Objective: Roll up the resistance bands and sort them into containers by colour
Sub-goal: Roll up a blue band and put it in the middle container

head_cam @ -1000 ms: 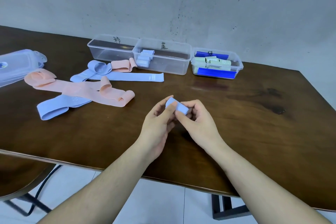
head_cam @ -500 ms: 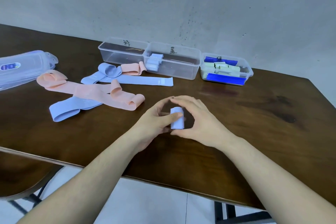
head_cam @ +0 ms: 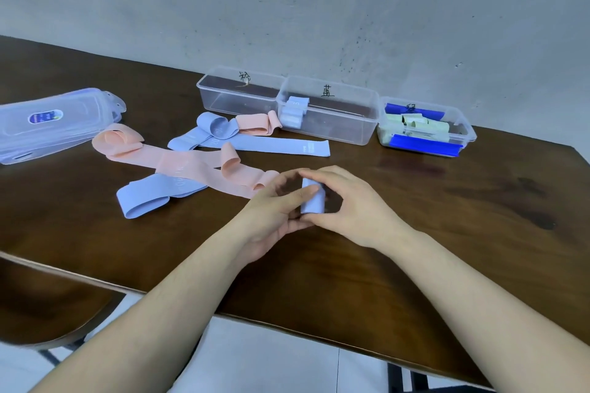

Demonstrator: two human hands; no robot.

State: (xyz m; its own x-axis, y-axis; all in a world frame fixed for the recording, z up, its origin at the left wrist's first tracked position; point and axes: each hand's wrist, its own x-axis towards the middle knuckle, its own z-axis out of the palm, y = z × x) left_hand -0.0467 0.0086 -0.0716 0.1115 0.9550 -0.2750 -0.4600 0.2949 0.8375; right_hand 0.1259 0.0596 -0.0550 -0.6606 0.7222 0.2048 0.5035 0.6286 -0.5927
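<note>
Two bare hands meet over the dark wooden table (head_cam: 447, 233): the left hand (head_cam: 271, 217) and the right hand (head_cam: 354, 207) both curl their fingers round a tightly rolled pale blue resistance band (head_cam: 312, 199), upright between their fingertips.

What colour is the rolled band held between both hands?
Light blue rolled band, clearest in the head view.

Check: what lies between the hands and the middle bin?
Head view: a flat blue band crosses that stretch, with bare table on either side of it. Both hands grip the blue roll; the middle bin already holds blue rolls.
</note>
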